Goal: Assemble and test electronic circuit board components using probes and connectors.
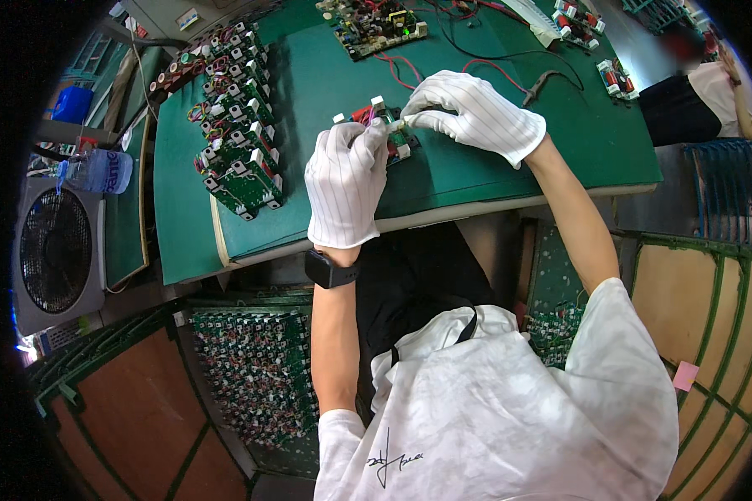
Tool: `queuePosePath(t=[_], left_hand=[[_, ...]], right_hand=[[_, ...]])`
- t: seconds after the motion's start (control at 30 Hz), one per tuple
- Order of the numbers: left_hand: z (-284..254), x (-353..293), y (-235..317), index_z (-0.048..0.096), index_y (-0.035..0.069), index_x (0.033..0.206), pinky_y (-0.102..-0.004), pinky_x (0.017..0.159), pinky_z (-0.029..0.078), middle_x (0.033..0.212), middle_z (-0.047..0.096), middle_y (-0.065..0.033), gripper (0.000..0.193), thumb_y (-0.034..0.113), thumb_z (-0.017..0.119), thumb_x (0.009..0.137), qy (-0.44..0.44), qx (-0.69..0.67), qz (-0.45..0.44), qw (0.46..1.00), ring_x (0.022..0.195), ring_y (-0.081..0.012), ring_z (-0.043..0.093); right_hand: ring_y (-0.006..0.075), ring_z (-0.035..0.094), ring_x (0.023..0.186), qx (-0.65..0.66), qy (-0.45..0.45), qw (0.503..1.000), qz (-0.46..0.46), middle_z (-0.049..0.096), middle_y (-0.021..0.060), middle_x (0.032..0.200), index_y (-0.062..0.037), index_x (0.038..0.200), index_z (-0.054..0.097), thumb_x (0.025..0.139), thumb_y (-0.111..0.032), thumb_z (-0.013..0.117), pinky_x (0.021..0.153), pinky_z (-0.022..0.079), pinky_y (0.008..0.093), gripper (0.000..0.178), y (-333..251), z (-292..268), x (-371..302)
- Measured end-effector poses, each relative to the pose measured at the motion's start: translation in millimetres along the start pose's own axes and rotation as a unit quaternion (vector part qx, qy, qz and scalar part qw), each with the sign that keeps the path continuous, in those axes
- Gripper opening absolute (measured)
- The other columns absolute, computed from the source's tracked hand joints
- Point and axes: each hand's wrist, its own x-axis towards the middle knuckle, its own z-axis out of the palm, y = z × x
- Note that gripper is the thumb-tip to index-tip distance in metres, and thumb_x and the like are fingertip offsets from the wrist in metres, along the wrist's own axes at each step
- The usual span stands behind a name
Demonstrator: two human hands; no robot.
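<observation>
Your green counter (597,146) carries everything. The long row of circuit boards (238,117) stands to your left; whether those are finished or waiting, the view doesn't tell. A big populated board (378,33) sits at the far edge. Your gloved hands meet near the counter's middle: the right hand (479,114) has thumb and forefinger closed in a pinch, while the left hand (347,185) curls with fingertips bunched; whether these grip anything can't be told. The small circuit board (403,152) lies between your hands, partly hidden by the left, its work seemingly under way and unfinished. Smallest, a pale piece (395,126) appears caught in your right fingertips, just above that board.
</observation>
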Motion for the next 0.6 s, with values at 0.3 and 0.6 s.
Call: queuePosePath(t=[0.3, 0.6], left_hand=[[-3, 3, -1, 0.068, 0.012, 0.111, -0.0384, 0.070, 0.056, 0.095, 0.065, -0.0081, 0.036, 0.003, 0.084, 0.081, -0.032, -0.010, 0.027, 0.999, 0.084, -0.0293, 0.067], [2, 13, -12, 0.070, 0.011, 0.105, -0.0384, 0.067, 0.057, 0.096, 0.069, -0.0089, 0.027, 0.004, 0.083, 0.083, -0.013, -0.016, 0.041, 0.999, 0.082, -0.0288, 0.069]], right_hand=[[0.0341, 0.067, 0.099, 0.029, 0.004, 0.999, -0.023, 0.072, 0.0144, 0.102, -0.0023, 0.104, 0.073, 0.095, -0.022, 0.071, 0.090, 0.054, 0.0413, 0.021, 9, 8, 6], [0.0346, 0.067, 0.097, 0.009, 0.015, 1.000, -0.014, 0.071, 0.0145, 0.099, -0.0028, 0.102, 0.074, 0.097, -0.023, 0.069, 0.089, 0.053, 0.0420, 0.022, 10, 10, 14]])
